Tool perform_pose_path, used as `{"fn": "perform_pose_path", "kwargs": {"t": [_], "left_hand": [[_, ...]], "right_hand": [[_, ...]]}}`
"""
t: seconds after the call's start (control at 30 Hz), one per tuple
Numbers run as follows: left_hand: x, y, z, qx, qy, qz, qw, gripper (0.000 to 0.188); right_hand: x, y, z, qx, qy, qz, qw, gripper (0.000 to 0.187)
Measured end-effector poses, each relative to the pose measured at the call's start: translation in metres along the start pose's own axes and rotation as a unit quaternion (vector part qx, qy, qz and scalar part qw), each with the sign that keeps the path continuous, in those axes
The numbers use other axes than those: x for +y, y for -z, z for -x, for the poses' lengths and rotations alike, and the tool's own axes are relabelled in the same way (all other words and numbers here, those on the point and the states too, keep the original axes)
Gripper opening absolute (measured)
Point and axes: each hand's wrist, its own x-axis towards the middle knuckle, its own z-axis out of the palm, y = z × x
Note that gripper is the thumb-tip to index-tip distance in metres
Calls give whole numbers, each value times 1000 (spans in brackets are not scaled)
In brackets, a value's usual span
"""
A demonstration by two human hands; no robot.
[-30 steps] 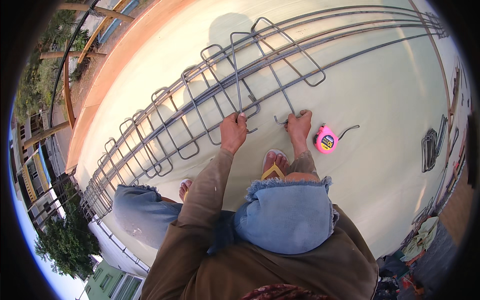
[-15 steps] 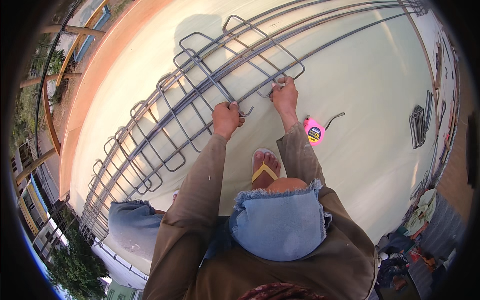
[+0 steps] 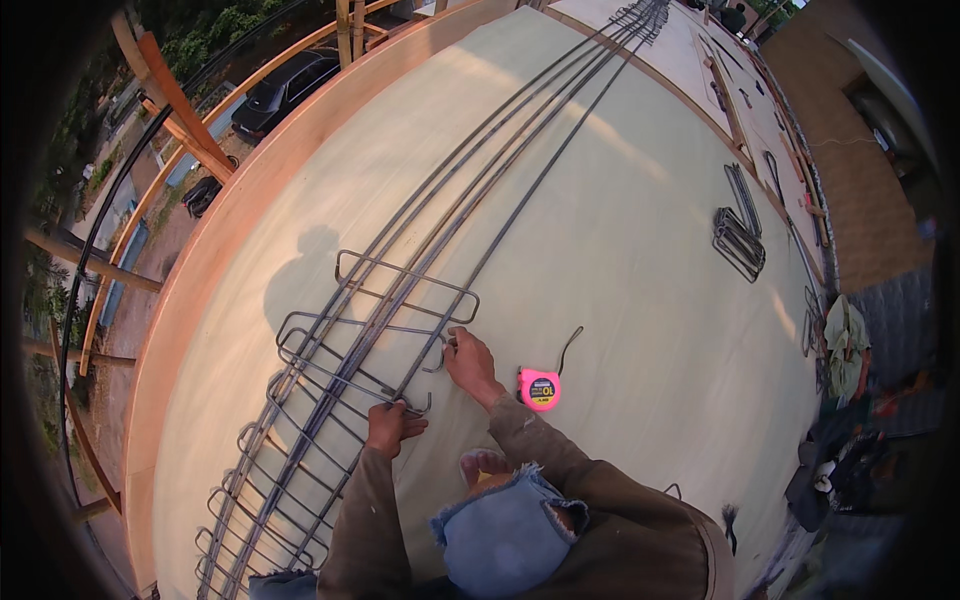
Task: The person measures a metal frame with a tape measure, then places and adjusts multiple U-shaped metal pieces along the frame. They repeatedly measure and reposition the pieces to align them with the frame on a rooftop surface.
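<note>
My left hand (image 3: 392, 428) is closed around the hooked end of a bent steel stirrup (image 3: 330, 371), just beside the nearest long bar. Farther along, the thumb and fingers of my right hand (image 3: 470, 362) pinch the lower end of another rectangular stirrup (image 3: 410, 274). Both stirrups loop around a bundle of long steel rebars (image 3: 376, 328) running from the near left to the far top. More stirrups stand along the bars nearer to me, on the left. To the right of my right hand lies a pink tape measure (image 3: 540, 389) with a dark wrist strap.
Pale sheeting (image 3: 620, 250) forms the deck, bordered by an orange-brown board (image 3: 215, 200) on the left. A pile of loose stirrups (image 3: 738, 235) lies at the right, with a greenish cloth (image 3: 846, 340) beyond. A dark car (image 3: 285, 88) stands below, past the left edge.
My view has swung toward the far end of the bars, so hands and tape measure appear lower and farther left. Both hands keep hold of the stirrup ends.
</note>
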Motion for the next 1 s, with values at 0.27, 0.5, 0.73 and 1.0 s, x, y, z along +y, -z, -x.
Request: {"fn": "perform_pose_path", "kwargs": {"t": [0.27,0.5,0.73,1.0], "left_hand": [[60,31,8,159,-159,-277,934,40],[140,113,-57,437,-368,-442,691,30],[165,144,-85,320,-224,-588,708,31],[177,151,-109,289,-228,-649,666,23]], "right_hand": [[23,5,4,54,8,-92,994,34],[28,-9,71,-68,1,-104,992,33],[10,-38,98,-74,-56,-228,969,41],[25,-45,90,-30,-236,-488,840,38]]}}
